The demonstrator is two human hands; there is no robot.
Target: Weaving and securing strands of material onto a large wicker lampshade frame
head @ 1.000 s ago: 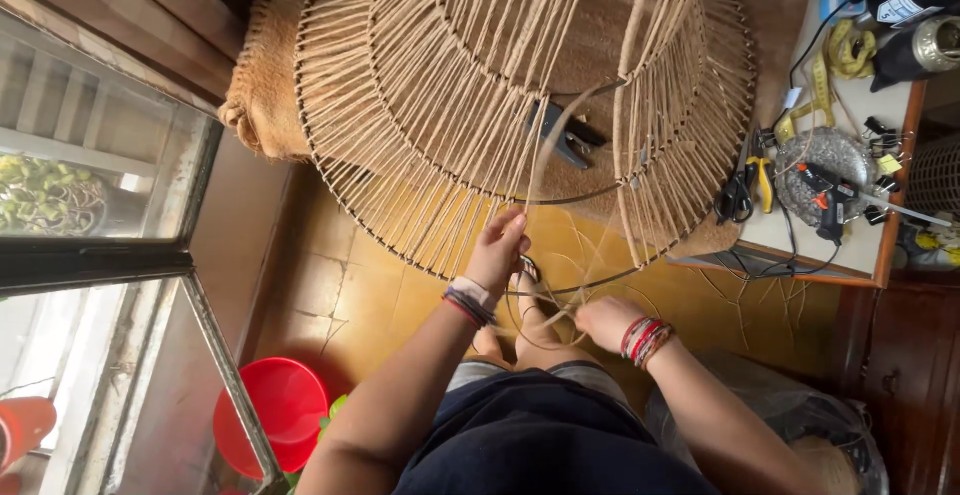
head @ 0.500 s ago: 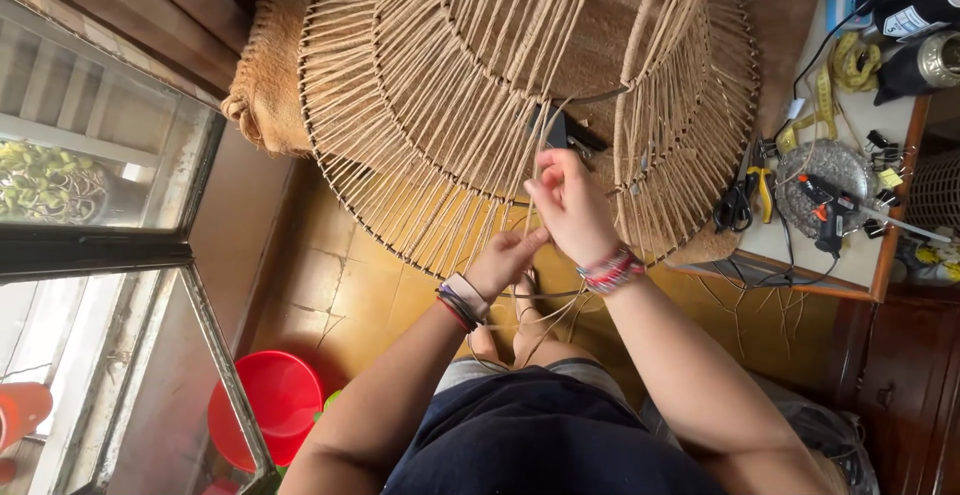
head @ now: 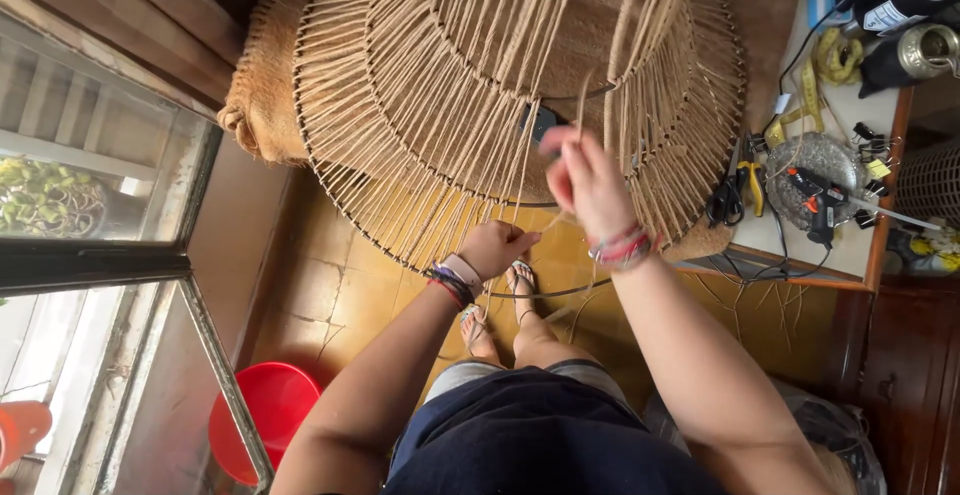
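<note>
A large round wire lampshade frame point(head: 400, 105) wrapped with tan cord hangs in front of me. My right hand point(head: 583, 180) is raised against the frame's open section, pinching a strand of tan cord point(head: 580, 95) that runs up to the inner ring. My left hand point(head: 497, 247) is lower, at the bottom wire ring point(head: 545, 293), its fingers closed on the cord there. Both wrists wear bead bracelets. My sandalled feet point(head: 500, 305) stand on the yellow tiled floor below.
A table point(head: 800, 265) at right carries scissors point(head: 722, 200), a glue gun point(head: 820, 195) on a glass dish, clips, a yellow tape measure point(head: 835, 55) and bottles. A red basin point(head: 265, 410) sits by the window frame point(head: 210, 355) at left. Burlap cloth point(head: 260, 95) lies behind the frame.
My right hand rose from beside my knee up to the frame's open section, drawing the cord with it. My left hand stayed near the bottom ring.
</note>
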